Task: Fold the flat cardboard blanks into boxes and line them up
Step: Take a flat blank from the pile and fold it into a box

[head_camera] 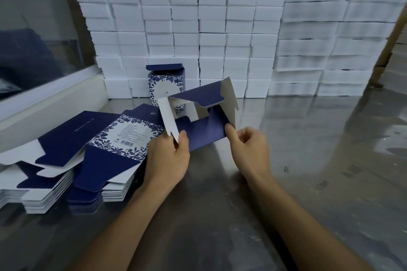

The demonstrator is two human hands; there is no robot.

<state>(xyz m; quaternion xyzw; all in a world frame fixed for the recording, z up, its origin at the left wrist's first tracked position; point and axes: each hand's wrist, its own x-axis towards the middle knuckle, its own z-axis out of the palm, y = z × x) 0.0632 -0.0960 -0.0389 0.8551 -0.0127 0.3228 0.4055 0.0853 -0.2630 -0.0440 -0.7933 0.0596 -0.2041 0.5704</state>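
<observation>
I hold a navy cardboard blank [204, 132] above the steel table, partly opened, its white inner flaps sticking up. My left hand [168, 158] pinches its left edge beside a white flap. My right hand [248, 149] pinches its right edge with thumb and curled fingers. Two stacks of flat navy and white blanks [88, 160] with a floral printed panel lie at the left. One folded box [166, 83] with blue floral print stands upright behind the held blank, its top lid raised.
A wall of stacked white foam blocks [198, 28] fills the back of the steel table [308, 160]. Brown cartons show above it. A white ledge with a glass pane [44, 99] runs along the left.
</observation>
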